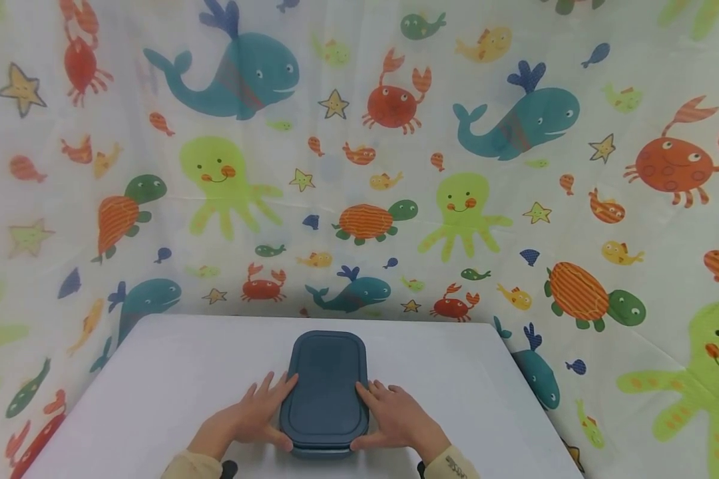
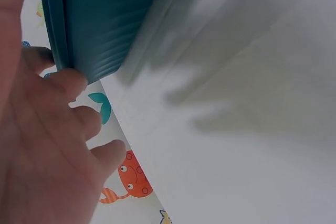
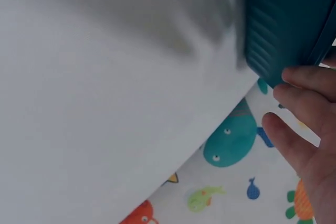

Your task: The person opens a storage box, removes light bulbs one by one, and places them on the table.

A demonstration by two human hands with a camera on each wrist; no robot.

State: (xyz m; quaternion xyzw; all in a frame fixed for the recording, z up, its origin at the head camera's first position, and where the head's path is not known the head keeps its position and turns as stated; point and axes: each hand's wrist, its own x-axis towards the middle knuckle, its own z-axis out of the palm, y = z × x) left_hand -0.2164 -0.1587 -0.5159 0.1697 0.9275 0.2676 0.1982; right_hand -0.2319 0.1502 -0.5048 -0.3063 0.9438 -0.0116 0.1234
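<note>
A dark blue rectangular food container with rounded corners and its lid on lies near the table's front edge, long side pointing away from me. My left hand touches its left side, the index fingertip on the lid's rim and the thumb by the near left corner. On the opposite side my right hand touches the rim likewise, with its thumb at the near right corner. Both hands have their fingers spread. In the left wrist view the container's ribbed side wall shows; the right wrist view shows the other wall.
The container rests on a white table. Behind and beside the table hangs a white curtain printed with whales, crabs, turtles and other sea animals.
</note>
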